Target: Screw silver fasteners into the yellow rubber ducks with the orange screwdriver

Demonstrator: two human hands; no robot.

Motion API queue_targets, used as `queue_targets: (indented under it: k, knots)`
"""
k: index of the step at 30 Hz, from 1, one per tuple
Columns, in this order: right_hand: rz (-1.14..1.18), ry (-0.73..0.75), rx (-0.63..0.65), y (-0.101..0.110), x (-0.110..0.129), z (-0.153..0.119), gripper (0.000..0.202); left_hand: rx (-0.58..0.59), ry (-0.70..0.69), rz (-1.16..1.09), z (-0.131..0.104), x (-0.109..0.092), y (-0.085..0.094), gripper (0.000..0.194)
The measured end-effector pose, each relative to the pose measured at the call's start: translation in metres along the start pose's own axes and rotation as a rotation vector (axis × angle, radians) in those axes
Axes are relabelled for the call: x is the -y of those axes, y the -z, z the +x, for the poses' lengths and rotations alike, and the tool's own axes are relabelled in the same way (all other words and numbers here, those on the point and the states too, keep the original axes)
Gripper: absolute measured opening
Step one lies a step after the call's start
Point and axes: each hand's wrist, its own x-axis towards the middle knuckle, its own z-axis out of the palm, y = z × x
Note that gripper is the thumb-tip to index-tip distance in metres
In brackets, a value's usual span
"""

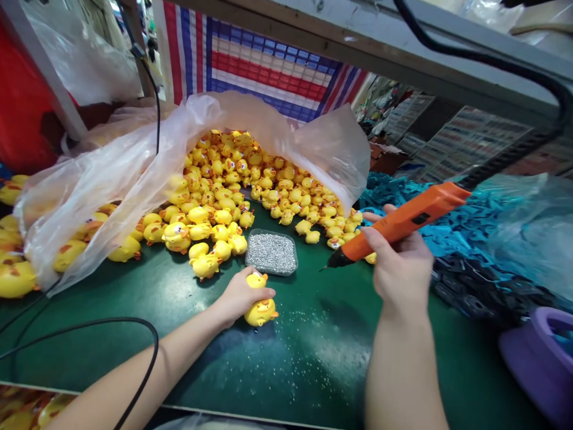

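Note:
My left hand (239, 297) is wrapped round a yellow toy duck (259, 312), held low over the green tabletop (192, 367). Just beyond it sits a clear plastic tray (293, 269) full of small silvery metal pieces, probably screws, too small to tell apart. On the right, my right hand (403, 269) grips an orange electric screwdriver (407, 218). Its black tip points down to the left, above the table and apart from the duck. A thick black cord runs up from the tool's back end.
A pile of yellow ducks (215, 197) spills from a translucent plastic bag (107, 173). Blue pieces (470, 233) and black parts (465, 286) lie at the right, near a purple container (528, 352). A thin black cable (111, 321) crosses the left. Pale specks dot the tabletop.

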Motion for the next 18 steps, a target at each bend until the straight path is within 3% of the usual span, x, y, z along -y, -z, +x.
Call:
queue_targets:
  k: [3,7,11,18]
  knots:
    - [0.229,-0.025,0.16,-0.034,0.009,-0.043,0.044,-0.027,-0.037,0.055,0.001,0.005,-0.002,0.039]
    - [0.44,0.022,0.202,-0.066,0.022,-0.084,0.04,-0.045,-0.084,0.098,0.005,0.011,-0.002,0.038]
    - [0.479,0.095,0.166,-0.075,0.026,-0.094,0.036,-0.038,-0.094,0.091,0.004,0.01,-0.003,0.036]
    - [0.415,0.148,0.2,-0.077,0.011,-0.102,0.034,-0.023,-0.103,0.062,0.0,0.006,-0.005,0.036]
